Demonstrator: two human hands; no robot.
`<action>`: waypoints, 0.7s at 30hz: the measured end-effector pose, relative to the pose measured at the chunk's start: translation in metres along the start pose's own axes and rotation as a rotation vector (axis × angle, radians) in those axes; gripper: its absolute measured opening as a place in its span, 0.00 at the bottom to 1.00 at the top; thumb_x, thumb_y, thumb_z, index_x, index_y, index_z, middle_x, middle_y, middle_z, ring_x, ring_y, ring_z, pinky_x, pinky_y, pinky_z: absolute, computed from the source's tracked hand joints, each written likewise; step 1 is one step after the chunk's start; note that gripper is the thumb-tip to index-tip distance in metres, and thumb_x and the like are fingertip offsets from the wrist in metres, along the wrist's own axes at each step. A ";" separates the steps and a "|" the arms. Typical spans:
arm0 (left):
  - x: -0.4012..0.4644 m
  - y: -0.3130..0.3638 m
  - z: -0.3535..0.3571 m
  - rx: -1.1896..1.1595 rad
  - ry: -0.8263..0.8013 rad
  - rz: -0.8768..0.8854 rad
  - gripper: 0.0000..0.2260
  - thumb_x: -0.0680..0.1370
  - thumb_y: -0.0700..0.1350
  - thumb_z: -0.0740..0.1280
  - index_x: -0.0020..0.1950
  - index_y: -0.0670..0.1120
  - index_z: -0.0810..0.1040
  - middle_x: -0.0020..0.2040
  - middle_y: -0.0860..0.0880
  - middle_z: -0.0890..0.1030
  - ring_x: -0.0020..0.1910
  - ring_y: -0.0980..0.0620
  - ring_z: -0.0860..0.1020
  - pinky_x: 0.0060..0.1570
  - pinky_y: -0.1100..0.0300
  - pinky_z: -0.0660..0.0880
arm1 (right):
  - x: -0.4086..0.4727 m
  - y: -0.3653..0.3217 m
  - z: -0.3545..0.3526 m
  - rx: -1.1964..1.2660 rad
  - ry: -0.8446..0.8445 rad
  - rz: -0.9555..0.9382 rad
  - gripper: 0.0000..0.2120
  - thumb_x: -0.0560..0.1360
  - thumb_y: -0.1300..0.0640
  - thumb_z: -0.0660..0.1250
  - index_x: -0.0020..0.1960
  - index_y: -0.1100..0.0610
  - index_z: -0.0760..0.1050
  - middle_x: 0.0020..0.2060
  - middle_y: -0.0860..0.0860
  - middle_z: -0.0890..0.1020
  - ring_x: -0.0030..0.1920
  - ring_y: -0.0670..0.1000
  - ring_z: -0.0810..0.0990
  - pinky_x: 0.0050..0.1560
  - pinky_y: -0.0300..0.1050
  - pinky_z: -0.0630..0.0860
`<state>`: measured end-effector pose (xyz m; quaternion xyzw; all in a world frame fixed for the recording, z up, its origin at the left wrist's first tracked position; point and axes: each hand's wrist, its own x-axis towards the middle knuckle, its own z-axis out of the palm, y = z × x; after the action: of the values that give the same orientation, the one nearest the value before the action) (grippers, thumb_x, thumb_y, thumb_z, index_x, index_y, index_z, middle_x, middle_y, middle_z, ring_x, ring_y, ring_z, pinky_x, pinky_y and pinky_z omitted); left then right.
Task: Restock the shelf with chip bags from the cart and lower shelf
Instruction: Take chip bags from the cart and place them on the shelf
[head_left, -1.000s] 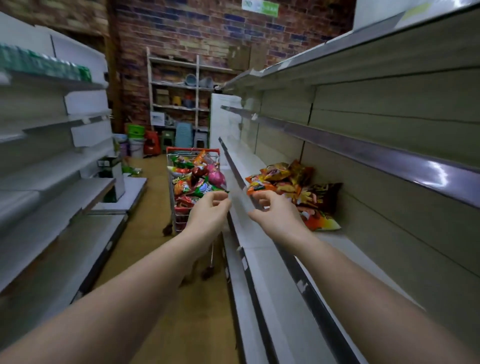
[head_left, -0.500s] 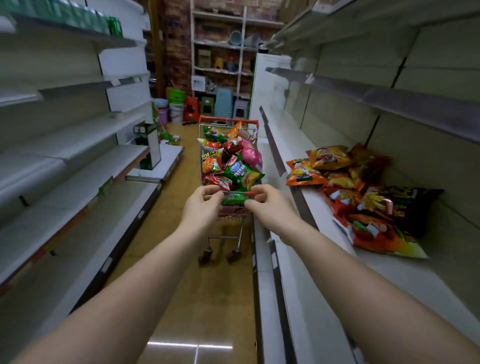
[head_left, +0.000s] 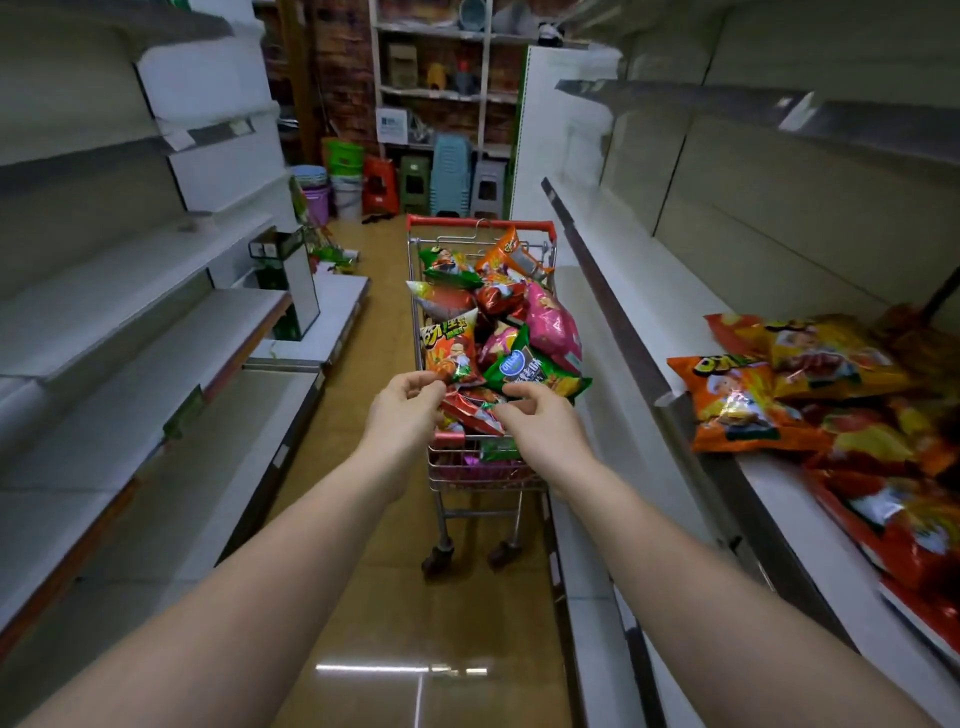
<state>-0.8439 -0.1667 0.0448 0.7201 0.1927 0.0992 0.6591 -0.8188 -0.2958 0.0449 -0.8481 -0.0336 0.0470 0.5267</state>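
Both arms reach forward over the near end of a small shopping cart (head_left: 480, 470) that stands in the aisle, just beside the right-hand shelving. The cart is heaped with chip bags in green, orange, red and pink. The left hand (head_left: 402, 402) has its fingers curled, and its fingertips pinch the lower corner of an orange chip bag (head_left: 449, 345) that stands upright at the near left of the pile. The right hand (head_left: 540, 415) hovers with bent fingers over a red bag (head_left: 470, 408) lying at the near edge of the cart; whether it actually grips that bag cannot be told from this view. A green bag (head_left: 535, 371) lies just behind the right hand's fingers.

On the right, the shelf (head_left: 649, 306) at about hand height carries a loose pile of orange and red bags (head_left: 737, 402), some overlapping, close to its front edge. The shelves (head_left: 130, 332) on the left side of the aisle face the cart. Stacked plastic stools (head_left: 451, 174) and buckets (head_left: 318, 195) stand at the far end of the aisle.
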 end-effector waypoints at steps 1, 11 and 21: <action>0.016 -0.001 0.003 -0.001 -0.003 -0.014 0.07 0.81 0.45 0.60 0.59 0.49 0.72 0.49 0.52 0.75 0.44 0.57 0.75 0.41 0.63 0.73 | 0.016 0.000 0.003 0.007 0.001 0.011 0.16 0.78 0.54 0.63 0.65 0.54 0.71 0.56 0.51 0.78 0.52 0.49 0.77 0.46 0.42 0.74; 0.190 -0.021 0.047 0.016 0.081 -0.110 0.08 0.81 0.46 0.60 0.60 0.49 0.71 0.54 0.50 0.76 0.43 0.56 0.76 0.35 0.64 0.72 | 0.215 0.032 0.037 -0.020 -0.111 0.058 0.18 0.77 0.55 0.63 0.66 0.55 0.71 0.60 0.52 0.77 0.55 0.51 0.75 0.56 0.46 0.72; 0.338 -0.058 0.080 0.061 0.147 -0.317 0.14 0.81 0.48 0.60 0.66 0.47 0.71 0.60 0.47 0.75 0.52 0.51 0.75 0.45 0.59 0.74 | 0.387 0.077 0.081 -0.067 -0.250 0.215 0.18 0.78 0.53 0.62 0.66 0.57 0.71 0.61 0.53 0.76 0.55 0.51 0.74 0.55 0.45 0.71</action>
<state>-0.5147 -0.0979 -0.0593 0.6912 0.3546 0.0404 0.6284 -0.4433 -0.2161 -0.0770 -0.8514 -0.0097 0.2069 0.4819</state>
